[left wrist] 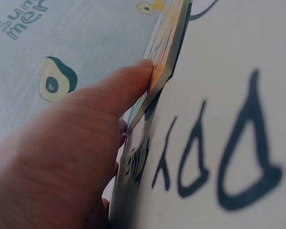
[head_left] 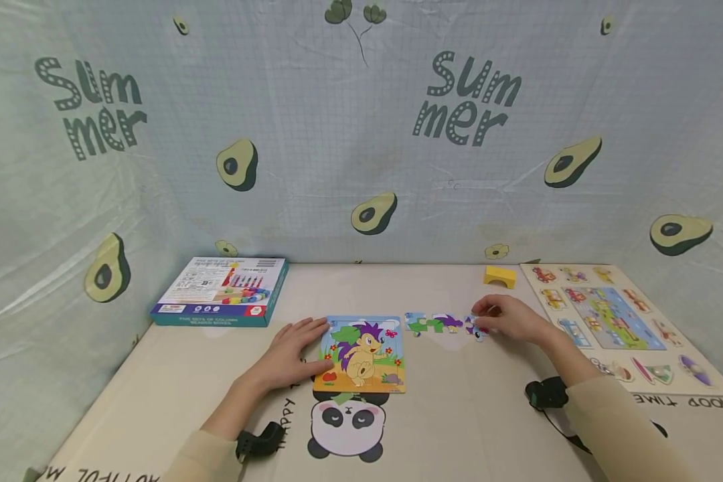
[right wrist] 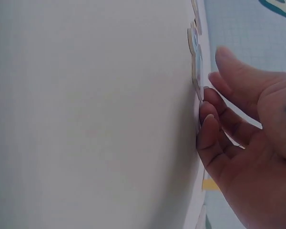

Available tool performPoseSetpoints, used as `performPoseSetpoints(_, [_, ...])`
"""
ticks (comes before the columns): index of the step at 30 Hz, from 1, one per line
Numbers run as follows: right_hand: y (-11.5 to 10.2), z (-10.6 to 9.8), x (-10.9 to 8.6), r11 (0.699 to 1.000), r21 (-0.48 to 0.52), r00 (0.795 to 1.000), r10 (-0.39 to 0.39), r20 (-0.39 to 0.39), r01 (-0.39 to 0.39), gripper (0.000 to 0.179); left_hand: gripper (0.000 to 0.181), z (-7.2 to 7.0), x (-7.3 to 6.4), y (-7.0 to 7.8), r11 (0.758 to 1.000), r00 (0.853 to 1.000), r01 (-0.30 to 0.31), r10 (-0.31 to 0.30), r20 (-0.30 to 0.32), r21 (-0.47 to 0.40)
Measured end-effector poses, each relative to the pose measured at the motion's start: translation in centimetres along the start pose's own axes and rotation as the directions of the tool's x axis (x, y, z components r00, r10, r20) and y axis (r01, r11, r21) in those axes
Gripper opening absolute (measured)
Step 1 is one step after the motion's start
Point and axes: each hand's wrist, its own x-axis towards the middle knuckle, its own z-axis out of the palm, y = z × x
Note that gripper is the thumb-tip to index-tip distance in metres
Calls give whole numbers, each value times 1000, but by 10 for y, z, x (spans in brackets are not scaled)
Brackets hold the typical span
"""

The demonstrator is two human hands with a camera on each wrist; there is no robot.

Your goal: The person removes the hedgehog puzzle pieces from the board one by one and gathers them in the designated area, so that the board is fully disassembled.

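A square jigsaw puzzle [head_left: 361, 355] with a purple-haired hedgehog picture lies in the middle of the table. My left hand [head_left: 294, 355] rests along its left side, fingers spread at the upper left corner. In the left wrist view the thumb [left wrist: 133, 81] presses on the puzzle's edge. Right of the board, loose puzzle pieces [head_left: 435, 324] lie in a row. My right hand [head_left: 511, 318] is at the right end of that row, fingertips beside a blue and purple piece [head_left: 474, 329]. The right wrist view shows bent fingers [right wrist: 214, 138] low at the table, with the thumb raised apart from them.
At the back left lies a flat toy box [head_left: 219, 291]. A yellow arch block [head_left: 500, 276] stands at the back right, near a large wooden picture board [head_left: 629, 375]. A patterned curtain [head_left: 313, 134] closes off the back and sides.
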Motion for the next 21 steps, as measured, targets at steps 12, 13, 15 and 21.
performPoseSetpoints(12, [1, -1, -6, 998, -15, 996, -61, 63, 62, 45, 80, 1, 0, -2, 1000, 1000, -1, 1, 4, -8])
performPoseSetpoints(13, [1, -1, -6, 998, -16, 996, -62, 63, 63, 45, 80, 1, 0, -2, 1000, 1000, -1, 1, 4, -7])
performPoseSetpoints(15, [1, -1, -6, 997, -19, 995, -71, 64, 72, 44, 81, 1, 0, -2, 1000, 1000, -2, 2, 3, -7])
performPoseSetpoints(21, [-1, -2, -6, 996, -13, 994, -82, 70, 83, 45, 81, 0, 0, -3, 1000, 1000, -3, 3, 4, -1])
